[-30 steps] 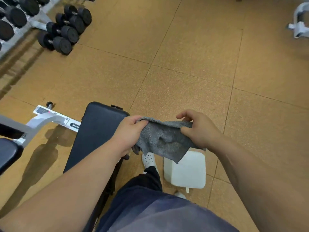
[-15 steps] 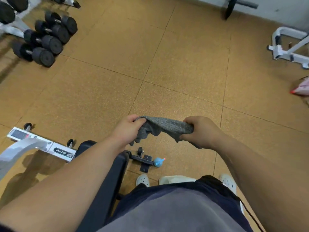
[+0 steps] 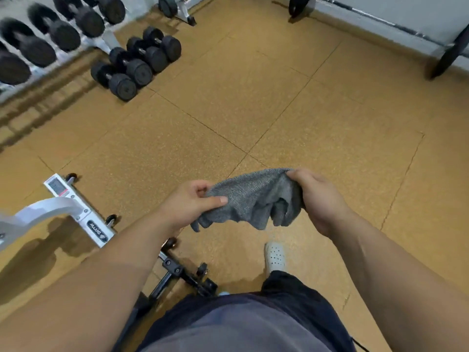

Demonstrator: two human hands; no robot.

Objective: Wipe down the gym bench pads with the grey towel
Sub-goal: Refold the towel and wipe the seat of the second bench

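Note:
The grey towel (image 3: 253, 199) hangs bunched between both hands, above the cork-coloured floor. My left hand (image 3: 187, 204) pinches its left edge with thumb and fingers. My right hand (image 3: 317, 199) grips its right end in a closed fist. The black bench pad is hidden behind my left forearm; only the bench's black foot bracket (image 3: 182, 273) shows at lower centre. A white bench frame (image 3: 73, 207) with small wheels lies at the left.
Three black dumbbells (image 3: 137, 62) lie on the floor at upper left beside a dumbbell rack (image 3: 50, 34). A barbell with plates (image 3: 449, 52) rests along the far wall at upper right. My white shoe (image 3: 275, 255) stands on the floor below the towel.
The view has swung up and away from the bench, so the black pad has left sight. Both hands kept hold of the towel and gathered it into a tighter bunch.

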